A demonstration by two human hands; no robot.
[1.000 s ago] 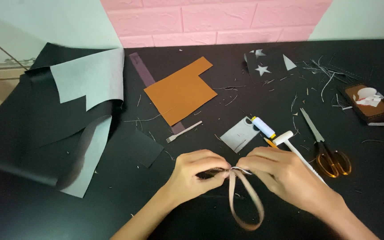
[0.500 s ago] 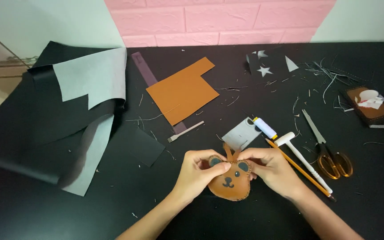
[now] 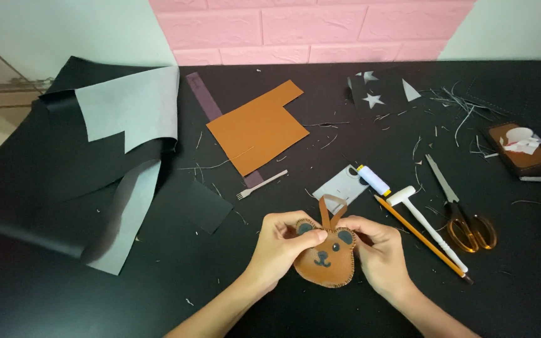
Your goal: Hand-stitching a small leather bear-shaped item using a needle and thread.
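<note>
Left hand point(image 3: 281, 241) and right hand point(image 3: 380, 249) pinch a brown bear-face pouch point(image 3: 325, 258).

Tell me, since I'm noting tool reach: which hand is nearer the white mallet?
Right. The right hand lies just beside the white mallet; the left hand sits farther away, across the bear ornament.

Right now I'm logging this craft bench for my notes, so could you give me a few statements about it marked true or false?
1. Both hands, left hand and right hand, hold the brown bear-face piece. True.
2. The scissors lie left of the hands. False: they lie to the right.
3. The bear-face piece has a loop at its top. True.
4. The orange sheet is under the left hand. False: it lies further back on the black table.
5. The white hammer lies beside a pencil. True.
</note>
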